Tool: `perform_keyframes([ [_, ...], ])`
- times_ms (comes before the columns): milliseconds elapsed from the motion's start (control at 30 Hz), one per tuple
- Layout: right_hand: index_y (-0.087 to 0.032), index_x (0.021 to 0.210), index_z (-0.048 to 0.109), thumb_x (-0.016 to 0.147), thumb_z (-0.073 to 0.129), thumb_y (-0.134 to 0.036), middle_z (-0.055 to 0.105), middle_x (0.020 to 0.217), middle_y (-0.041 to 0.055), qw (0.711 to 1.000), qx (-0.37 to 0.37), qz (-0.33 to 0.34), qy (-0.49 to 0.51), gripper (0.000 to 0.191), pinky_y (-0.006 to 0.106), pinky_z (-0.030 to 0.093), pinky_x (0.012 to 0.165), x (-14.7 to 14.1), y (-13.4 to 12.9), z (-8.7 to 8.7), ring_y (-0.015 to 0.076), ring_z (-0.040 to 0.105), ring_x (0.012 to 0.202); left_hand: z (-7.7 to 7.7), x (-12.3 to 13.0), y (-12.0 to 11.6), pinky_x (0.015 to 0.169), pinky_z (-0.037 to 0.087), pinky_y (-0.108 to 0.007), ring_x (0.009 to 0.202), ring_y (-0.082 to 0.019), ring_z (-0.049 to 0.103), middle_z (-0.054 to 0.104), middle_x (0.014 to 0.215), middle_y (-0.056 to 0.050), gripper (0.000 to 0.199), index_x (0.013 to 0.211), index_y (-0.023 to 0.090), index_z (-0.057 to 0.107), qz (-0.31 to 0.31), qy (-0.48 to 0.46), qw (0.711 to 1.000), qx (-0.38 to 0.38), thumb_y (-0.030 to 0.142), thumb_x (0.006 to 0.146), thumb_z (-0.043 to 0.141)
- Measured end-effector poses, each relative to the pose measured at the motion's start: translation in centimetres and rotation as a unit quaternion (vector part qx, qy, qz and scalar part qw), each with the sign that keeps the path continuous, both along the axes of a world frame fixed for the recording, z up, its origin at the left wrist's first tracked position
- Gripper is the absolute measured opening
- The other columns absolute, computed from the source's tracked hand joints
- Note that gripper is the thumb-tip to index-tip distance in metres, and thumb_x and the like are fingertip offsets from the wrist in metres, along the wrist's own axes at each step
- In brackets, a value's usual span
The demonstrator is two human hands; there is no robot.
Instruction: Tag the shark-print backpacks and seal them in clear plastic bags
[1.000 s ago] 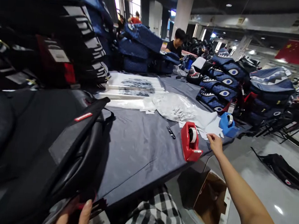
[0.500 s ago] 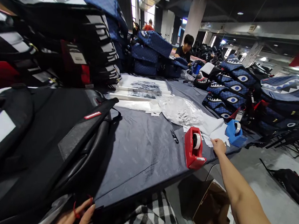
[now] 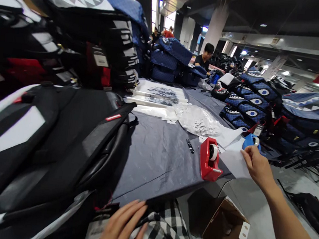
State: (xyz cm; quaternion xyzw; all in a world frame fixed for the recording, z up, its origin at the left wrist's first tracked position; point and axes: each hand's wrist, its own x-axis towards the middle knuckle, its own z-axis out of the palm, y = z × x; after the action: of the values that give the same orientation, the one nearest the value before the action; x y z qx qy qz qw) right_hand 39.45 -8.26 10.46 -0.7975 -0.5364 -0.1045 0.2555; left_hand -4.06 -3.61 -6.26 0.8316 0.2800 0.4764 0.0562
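"Firstly, placements, left to right, taking the red tape dispenser (image 3: pixel 210 164) as reference?"

"Far left of it: black backpack (image 3: pixel 70 135), lying on the bench (image 3: pixel 152 160); presumably kept at the near side for easy reach. Between backpack and dispenser, low in view: hang tag (image 3: pixel 94 232), then checked cloth (image 3: pixel 176 226) below the bench edge. Just left of the dispenser: small black tool (image 3: pixel 190 146), type unclear."

"And right of the dispenser?"

"White sheet (image 3: pixel 233 162), just beside it, near corner reaching past the bench edge. Gripped at its margin, likely so the face stays flat and uncreased. Farther right: blue tape dispenser (image 3: pixel 248 142), partly behind the hand. Both dispensers sit near the edge, probably for handy tearing."

"Hand poses, same order?"

"Left hand (image 3: pixel 122 225): well below and left of the red dispenser, back upward, beside the tag. Fingers extended, slightly parted, blurred; nothing seen in them. Contact with the tag: cannot tell. Right hand (image 3: pixel 258 166): right of the red dispenser, thumb and fingers pinching the sheet's right margin."

"Right arm?"

"Outstretched, forearm slanting up and leftward from the lower right, toward the dispenser."
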Motion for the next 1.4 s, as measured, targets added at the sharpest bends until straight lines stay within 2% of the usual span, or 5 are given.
perform_keyframes([
  [367,-0.019,0.107,0.056,0.062,0.083,-0.055,0.059,0.076,-0.0017,0.782,-0.331,0.304,0.432,0.064,0.025,0.041,0.061,-17.2,5.1,-4.9,0.0143,0.054,0.066,2.4,7.7,-1.7,0.074,0.049,-0.026,0.078,-0.017,0.061,0.069,0.083,-0.003,0.041,0.093,0.015,0.070,-0.172,-0.308,0.725,-0.591,0.050,0.074,0.078],
  [567,-0.014,0.090,0.070,0.064,0.079,-0.064,0.071,0.084,0.0076,0.687,-0.360,0.272,0.569,0.057,0.035,0.049,0.079,-20.6,6.4,-7.6,0.0245,0.064,0.083,1.9,4.7,-1.8,0.078,0.047,-0.026,0.084,-0.017,0.062,0.069,0.091,-0.002,0.043,0.103,0.017,0.066,-0.086,-0.365,0.734,-0.566,0.045,0.073,0.078],
  [867,-0.020,0.098,0.077,0.089,0.055,-0.059,0.076,0.098,0.0109,0.821,-0.225,0.430,0.301,0.046,0.032,0.053,0.084,-21.5,7.2,-8.0,0.0264,0.069,0.091,0.1,-0.8,-1.5,0.102,0.045,-0.039,0.116,-0.023,0.058,0.066,0.121,-0.010,0.029,0.114,0.022,0.067,0.236,-0.265,0.893,-0.276,0.037,0.097,0.049],
  [1167,-0.016,0.077,0.068,0.097,0.042,-0.057,0.061,0.070,0.0014,0.633,-0.485,0.570,0.198,0.052,0.023,0.041,0.062,-24.2,9.2,-6.2,0.0153,0.051,0.065,-0.3,-0.3,5.0,0.082,0.046,-0.035,0.073,-0.021,0.061,0.065,0.071,-0.004,0.026,0.078,0.019,0.064,0.243,-0.204,0.848,-0.424,0.037,0.090,0.049],
  [1400,-0.017,0.062,0.054,0.086,0.048,-0.071,0.039,0.057,-0.0022,0.725,-0.402,0.513,0.222,0.060,0.024,0.031,0.055,-23.7,13.1,-8.6,0.0124,0.034,0.060,1.5,-1.9,1.8,0.059,0.035,-0.025,0.058,-0.012,0.045,0.049,0.059,0.003,0.049,0.066,0.018,0.056,0.190,-0.349,0.790,-0.468,0.059,0.090,0.044],
])
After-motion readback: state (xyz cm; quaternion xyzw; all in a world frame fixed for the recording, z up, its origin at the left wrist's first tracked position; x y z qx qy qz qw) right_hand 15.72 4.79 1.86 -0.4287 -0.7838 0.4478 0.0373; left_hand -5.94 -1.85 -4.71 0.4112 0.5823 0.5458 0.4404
